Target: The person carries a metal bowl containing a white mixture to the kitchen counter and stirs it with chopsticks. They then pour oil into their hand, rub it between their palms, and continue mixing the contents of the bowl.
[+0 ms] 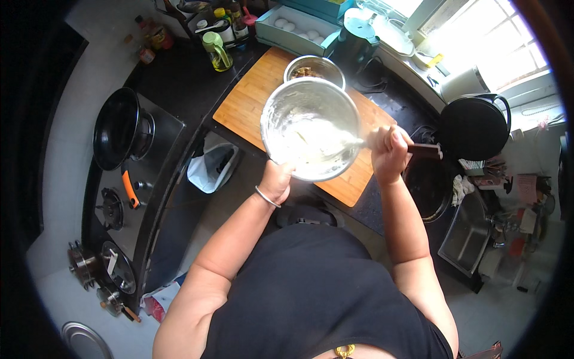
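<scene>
My left hand (pixel 277 179) grips the near left rim of a large metal mixing bowl (pixel 274 148), which is tilted so its inside shows. A pale, whitish mixture (pixel 309 139) coats the bottom and walls, washed out by glare. In my right hand (pixel 391 150) is the dark handle (pixel 426 151) of a utensil that reaches into the bowl at its right side; its working end cannot be made out. Behind the mixing bowl, a smaller metal bowl (pixel 340 74) with brownish chopped food (pixel 306 72) stands on a wooden cutting board (pixel 244 101).
A box of eggs (pixel 269 38), an oil bottle (pixel 218 54) and an electric kettle (pixel 354 42) stand behind the board. At left, a black wok (pixel 117 130) sits on the gas stove (pixel 157 112). A lined bin (pixel 210 172) is below the counter. The sink (pixel 466 233) lies right.
</scene>
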The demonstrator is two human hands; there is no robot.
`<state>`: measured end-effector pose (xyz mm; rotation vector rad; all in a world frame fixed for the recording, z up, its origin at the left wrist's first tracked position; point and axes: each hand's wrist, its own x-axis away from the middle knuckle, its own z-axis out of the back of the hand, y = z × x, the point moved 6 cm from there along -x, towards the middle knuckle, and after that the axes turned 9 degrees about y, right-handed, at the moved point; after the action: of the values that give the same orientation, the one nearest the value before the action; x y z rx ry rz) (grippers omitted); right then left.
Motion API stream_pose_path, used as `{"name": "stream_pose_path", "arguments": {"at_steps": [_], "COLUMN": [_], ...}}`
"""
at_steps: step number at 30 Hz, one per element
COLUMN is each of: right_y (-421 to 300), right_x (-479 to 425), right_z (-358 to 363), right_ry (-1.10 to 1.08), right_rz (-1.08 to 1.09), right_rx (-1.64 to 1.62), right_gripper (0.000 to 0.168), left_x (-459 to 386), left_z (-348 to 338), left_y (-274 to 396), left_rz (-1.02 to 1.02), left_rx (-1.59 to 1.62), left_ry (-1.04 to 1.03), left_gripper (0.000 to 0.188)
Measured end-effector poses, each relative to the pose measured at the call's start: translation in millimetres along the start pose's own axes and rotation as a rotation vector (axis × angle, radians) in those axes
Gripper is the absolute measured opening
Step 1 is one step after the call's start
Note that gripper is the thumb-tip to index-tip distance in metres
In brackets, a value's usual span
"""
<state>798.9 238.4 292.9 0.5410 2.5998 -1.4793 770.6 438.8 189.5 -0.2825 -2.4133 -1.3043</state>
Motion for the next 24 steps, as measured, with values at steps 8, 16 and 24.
{"name": "stream_pose_path", "arguments": {"at_steps": [8,16,24], "right_y": [47.2,11.7,63.1], "right_x": [-4.8,-6.7,22.1], "right_z": [-27.9,-0.8,-17.3], "right_ry": [0.080,0.045,0.065], "right_rz": [-0.049,-0.041,-0.082], "right_rx": [-0.265,-0.011,-0.158], "right_gripper": [0.032,0.031,0.028], "left_x": [26.7,15.5,2.5], "left_z": [-31.0,-9.1,-9.4], "left_y": [-10.4,-6.1,-9.7], "left_rz": [0.229,0.145,0.001], "left_rx": [-0.069,-0.106,-0.067], "left_ry": [-0.184,-0.081,-0.109], "left_gripper": [0.037,0.038,0.044]}}
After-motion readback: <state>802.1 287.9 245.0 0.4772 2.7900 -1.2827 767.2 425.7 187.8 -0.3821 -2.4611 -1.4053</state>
